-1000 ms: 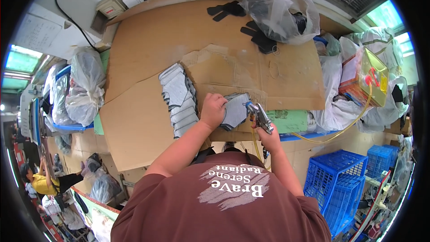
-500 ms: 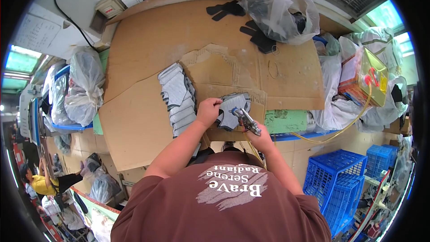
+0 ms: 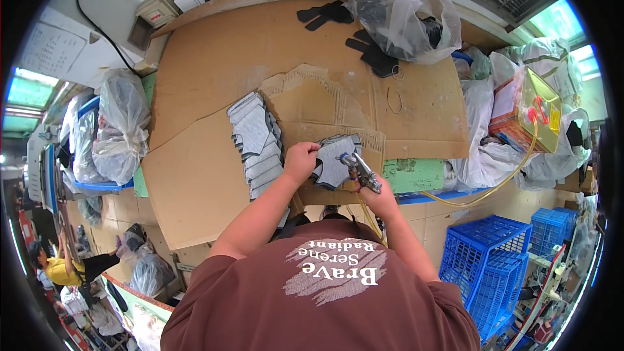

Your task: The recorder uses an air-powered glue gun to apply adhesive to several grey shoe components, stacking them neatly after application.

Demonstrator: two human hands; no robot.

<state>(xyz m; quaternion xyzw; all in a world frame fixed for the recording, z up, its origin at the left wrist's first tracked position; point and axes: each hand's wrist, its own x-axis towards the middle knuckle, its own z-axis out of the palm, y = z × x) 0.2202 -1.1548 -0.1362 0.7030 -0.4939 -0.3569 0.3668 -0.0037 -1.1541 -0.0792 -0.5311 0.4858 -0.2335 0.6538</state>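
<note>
In my right hand (image 3: 380, 197) is a metal spray gun (image 3: 365, 173), its front over a small pile of grey fabric pieces (image 3: 335, 168) on the cardboard near me. A yellow hose (image 3: 369, 216) runs down beside that hand. My left hand (image 3: 302, 161) is closed at the pile's left edge, fingertips pinched together; whether a piece is between them cannot be made out. Left of it, a long row of overlapping grey fabric pieces (image 3: 255, 143) with dark edges stretches away from me.
Cardboard (image 3: 208, 78) covers the table. Black cut pieces (image 3: 372, 55) and a clear plastic bag (image 3: 416, 26) lie at the back. A metal can (image 3: 543, 114) with a hose stands at right, above blue crates (image 3: 484, 247). Bagged goods (image 3: 120, 127) sit left; another person (image 3: 62, 263) is far left.
The spray gun has shifted slightly right and toward me over the grey pile. My left hand stays at the pile's edge.
</note>
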